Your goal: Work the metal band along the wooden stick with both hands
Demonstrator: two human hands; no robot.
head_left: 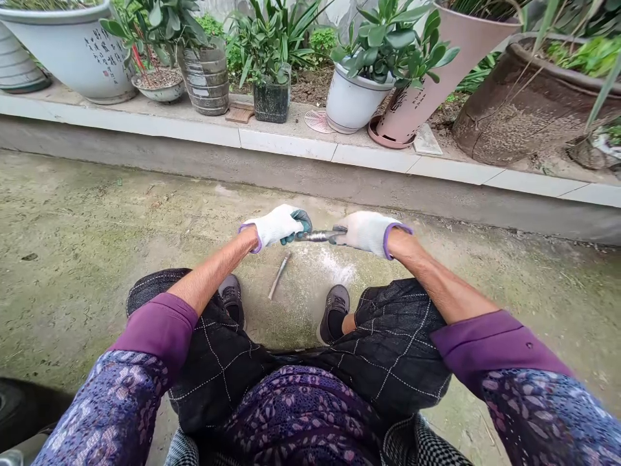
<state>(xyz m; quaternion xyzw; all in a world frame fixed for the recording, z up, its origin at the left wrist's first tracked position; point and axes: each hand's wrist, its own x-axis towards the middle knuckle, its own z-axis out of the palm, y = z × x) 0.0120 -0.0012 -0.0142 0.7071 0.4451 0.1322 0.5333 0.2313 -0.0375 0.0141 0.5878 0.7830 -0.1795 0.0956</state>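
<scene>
Both of my hands wear white knit gloves with dark green palms and purple cuffs. Between them spans a short metal rod point(317, 236), shiny and ridged along its middle like a thread or a coil; its exact kind I cannot make out. My left hand point(284, 224) is closed around its left end, and my right hand point(361, 232) grips the right end. The gloved fingers hide both ends. Below my left hand, a thin worn rod point(280, 276) lies on the concrete between my feet, apart from either hand. Pale powder point(337, 265) is scattered under the held rod.
Ahead runs a low tiled ledge point(286, 144) bearing several potted plants, among them a white pot point(356, 97), a tall pink pot point(412, 77) and a large brown pot point(519, 97). My shoes point(336, 307) stand on the concrete floor. A dark round object point(19, 411) sits at lower left.
</scene>
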